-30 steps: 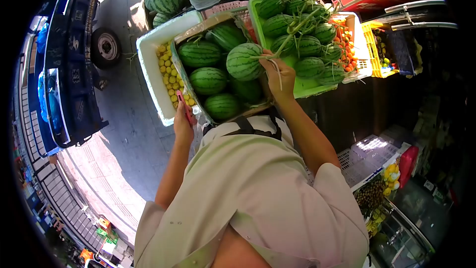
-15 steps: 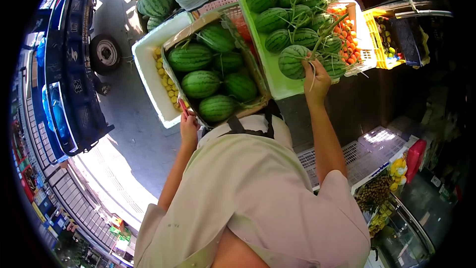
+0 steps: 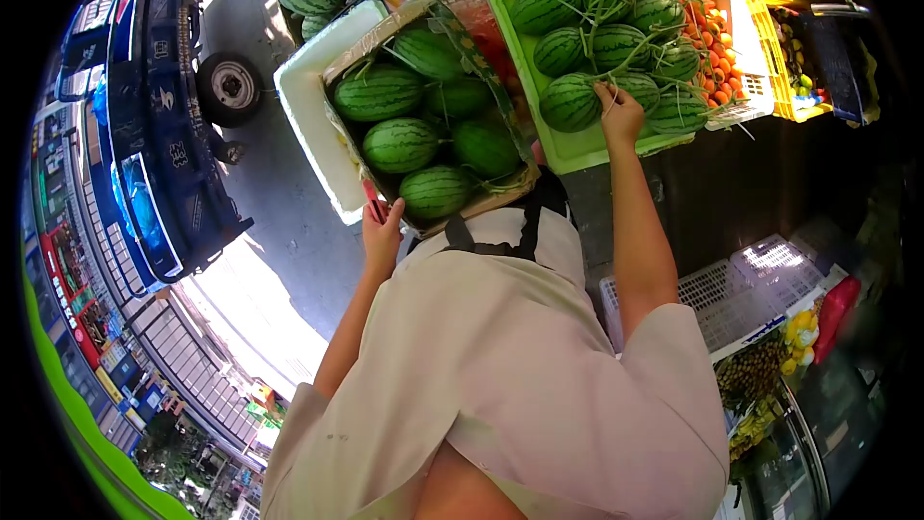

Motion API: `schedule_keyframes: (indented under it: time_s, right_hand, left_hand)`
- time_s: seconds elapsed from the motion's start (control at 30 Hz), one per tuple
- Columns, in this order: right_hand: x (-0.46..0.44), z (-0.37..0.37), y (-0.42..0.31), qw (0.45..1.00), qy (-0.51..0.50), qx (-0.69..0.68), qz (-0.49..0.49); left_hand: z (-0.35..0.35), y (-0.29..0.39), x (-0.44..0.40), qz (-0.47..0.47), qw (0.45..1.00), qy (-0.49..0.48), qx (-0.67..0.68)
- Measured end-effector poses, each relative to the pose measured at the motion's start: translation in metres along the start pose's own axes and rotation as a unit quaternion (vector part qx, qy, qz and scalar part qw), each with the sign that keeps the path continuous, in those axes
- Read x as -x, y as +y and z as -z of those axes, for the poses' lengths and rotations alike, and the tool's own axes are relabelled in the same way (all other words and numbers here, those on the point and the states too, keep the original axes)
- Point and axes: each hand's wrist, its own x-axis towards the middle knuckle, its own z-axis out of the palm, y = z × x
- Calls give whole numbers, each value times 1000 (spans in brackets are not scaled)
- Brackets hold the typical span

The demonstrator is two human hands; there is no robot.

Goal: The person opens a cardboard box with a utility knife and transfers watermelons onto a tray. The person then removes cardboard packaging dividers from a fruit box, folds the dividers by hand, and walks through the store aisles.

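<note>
Right hand [image 3: 623, 119], fingers pinched together on stem of watermelon [image 3: 568, 103], melon just left of fingertips, in green crate [image 3: 570, 155], left hand [image 3: 382, 233] curled round red tool [image 3: 372, 195]

Sunlit pavement [image 3: 274, 308], shaded ground [image 3: 284, 183], blue truck [image 3: 168, 149]

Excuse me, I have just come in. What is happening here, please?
A person's right hand pinches the stem end of a striped watermelon at the near left corner of a green crate with other watermelons. The left hand holds a small red tool beside a cardboard box, where more watermelons lie.
</note>
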Motion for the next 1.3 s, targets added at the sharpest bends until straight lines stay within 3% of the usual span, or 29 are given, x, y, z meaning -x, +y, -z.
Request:
schedule_keyframes:
  time_s: [0.17, 0.23, 0.3, 0.33, 0.4, 0.47, 0.53, 0.63, 0.7, 0.83, 0.97, 1.03, 1.1, 1.17, 1.23, 1.3]
  right_hand:
    - [0, 11, 2, 983, -125, 131, 40]
    - [31, 8, -8, 975, -105, 184, 59]
    - [77, 1, -35, 923, 130, 229, 282]
    - [103, -5, -56, 921, 124, 230, 288]
    - [154, -27, -95, 887, 48, 190, 417]
    - [179, -63, -102, 890, -215, 155, 371]
    - [191, -119, -81, 859, -324, 136, 373]
    - [190, -193, -27, 821, -326, 190, 428]
    - [190, -215, -30, 740, -469, 373, 305]
    - [206, -208, -32, 737, -430, 370, 366]
    - [237, -204, -69, 840, -391, 203, 317]
    - [255, -211, -96, 860, -387, 159, 292]
    - [259, -205, -111, 862, -366, 161, 312]
    - [271, -204, -131, 885, -403, 137, 188]
    - [266, -173, -154, 882, -412, 152, 170]
    - [264, -133, -167, 918, -384, 25, 91]
  left_hand:
    - [9, -29, -11, -60, 994, 52, -70]
    - [16, -36, -10, -44, 995, 64, -67]
    - [22, -45, -11, -110, 985, 85, -98]
    - [24, -47, -12, -128, 985, 87, -82]
    - [32, -46, -10, -96, 990, 66, -82]
    - [41, -50, -14, -85, 992, 34, -89]
    - [49, -52, -14, -113, 990, 40, -76]
    - [65, -52, -11, -140, 987, 27, -78]
    - [72, -54, -12, -140, 986, 9, -90]
    - [77, -65, -14, -135, 986, 7, -100]
    - [80, -65, -12, -157, 985, 10, -64]
    - [85, -60, -16, -114, 991, -14, -62]
    - [74, -65, -19, -128, 990, -27, -61]
    - [77, -57, -16, -159, 984, 3, -82]
    - [75, -57, -19, -155, 984, 5, -87]
    - [76, -56, -25, -142, 985, -5, -102]
